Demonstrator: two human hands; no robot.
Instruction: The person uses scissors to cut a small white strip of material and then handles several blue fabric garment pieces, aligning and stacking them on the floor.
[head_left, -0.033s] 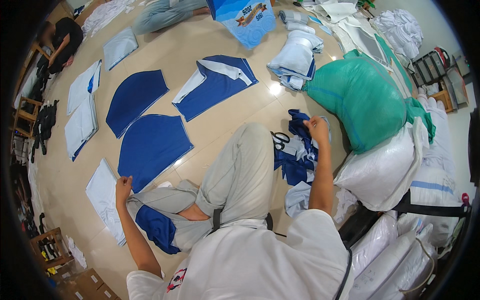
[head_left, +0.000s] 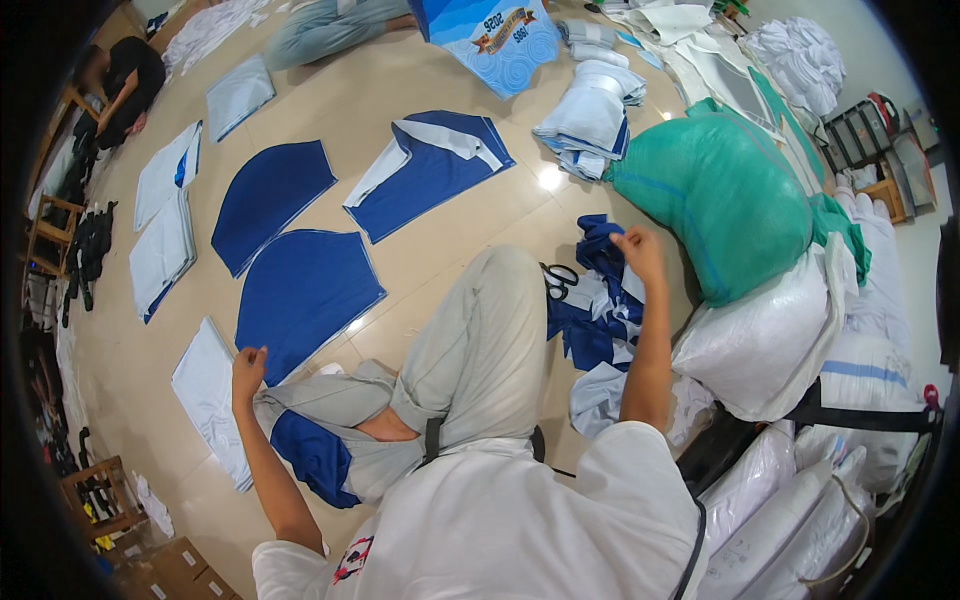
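Note:
My left hand [head_left: 249,376] is closed, fingertips together, by the lower left corner of a blue cut fabric panel [head_left: 305,300] on the floor; anything between them is too small to make out. My right hand [head_left: 641,252] pinches a crumpled blue fabric scrap [head_left: 597,229] above a heap of blue and white scraps [head_left: 590,325] right of my raised knee. Black-handled scissors [head_left: 560,283] lie at the heap's left edge. Another blue cloth piece [head_left: 312,455] rests over my folded leg.
Farther off lie a dark blue panel [head_left: 270,200], a half-folded blue panel [head_left: 430,170] and white folded stacks [head_left: 165,250]. Right of the scraps bulge a green sack [head_left: 720,200] and a white sack [head_left: 755,335]. A tied fabric bundle [head_left: 590,110] stands beyond. Other people sit at the far side.
My right hand and the blue scrap have shifted up slightly. The blue printed cloth at the top has moved a little. My left hand is nearly still.

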